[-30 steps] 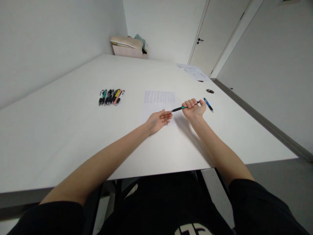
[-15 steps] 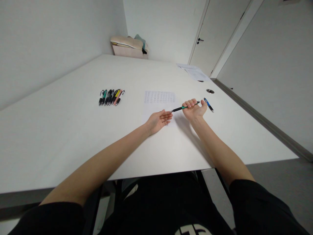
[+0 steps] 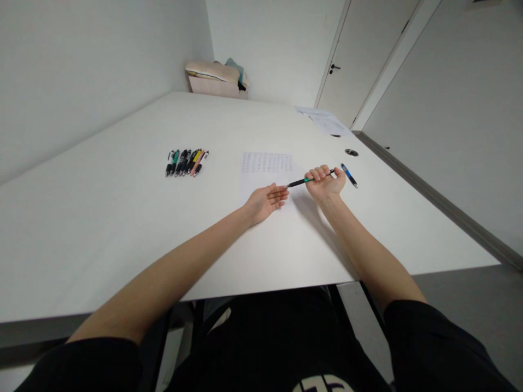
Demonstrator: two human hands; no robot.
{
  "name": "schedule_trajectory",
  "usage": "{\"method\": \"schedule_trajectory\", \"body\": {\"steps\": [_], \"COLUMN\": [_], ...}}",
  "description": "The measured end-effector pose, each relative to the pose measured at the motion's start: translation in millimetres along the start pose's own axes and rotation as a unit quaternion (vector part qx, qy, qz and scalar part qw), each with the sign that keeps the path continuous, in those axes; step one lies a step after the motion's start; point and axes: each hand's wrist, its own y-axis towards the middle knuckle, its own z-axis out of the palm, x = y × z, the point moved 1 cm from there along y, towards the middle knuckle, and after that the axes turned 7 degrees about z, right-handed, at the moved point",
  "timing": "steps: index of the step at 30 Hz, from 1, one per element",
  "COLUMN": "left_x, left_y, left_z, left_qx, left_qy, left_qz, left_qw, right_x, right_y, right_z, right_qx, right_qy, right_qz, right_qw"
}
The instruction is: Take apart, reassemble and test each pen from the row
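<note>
My right hand (image 3: 326,184) is closed around a black pen with a green band (image 3: 298,182), palm turned up. The thumb sits by the pen's far end, and its metal tip points left. Palm up too, my left hand (image 3: 267,203) has its fingers stretched out and slightly apart. The pen's tip meets the left fingertips; whether they press on it I cannot tell. Below both hands lies a printed sheet of paper (image 3: 261,177), partly covered by my left hand. Just right of my right hand rests a blue pen with black ends (image 3: 349,175).
To the left, several pens (image 3: 186,163) lie side by side in a row on the white table (image 3: 122,228). More papers (image 3: 324,120) are at the far right edge, near a round cable hole (image 3: 351,153). A box with cushions (image 3: 214,79) stands beyond the table.
</note>
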Motion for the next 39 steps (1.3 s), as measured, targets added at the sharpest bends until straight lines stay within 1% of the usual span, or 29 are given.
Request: {"method": "schedule_trajectory", "body": {"steps": [10, 18, 25, 34, 39], "left_x": [0.9, 0.4, 0.5, -0.1, 0.0], "left_y": [1.3, 0.3, 0.0, -0.4, -0.1], "left_z": [-2.2, -0.6, -1.0, -0.5, -0.9], "left_qx": [0.004, 0.0, 0.0, -0.001, -0.001], "left_qy": [-0.003, -0.006, -0.006, -0.005, -0.005], "left_qz": [0.002, 0.002, 0.002, 0.0, 0.001], "left_qw": [1.0, 1.0, 1.0, 1.0, 1.0], "right_x": [-0.7, -1.8, -1.9, -1.1, -1.3], "right_y": [-2.2, -3.5, -4.1, -2.4, -2.8], "right_z": [3.0, 2.6, 3.9, 1.6, 2.0], "right_qx": [-0.005, 0.019, -0.002, 0.005, -0.002], "right_qy": [-0.008, 0.001, -0.027, -0.017, -0.026], "right_qz": [-0.001, 0.007, -0.005, -0.001, -0.006], "right_qw": [1.0, 1.0, 1.0, 1.0, 1.0]}}
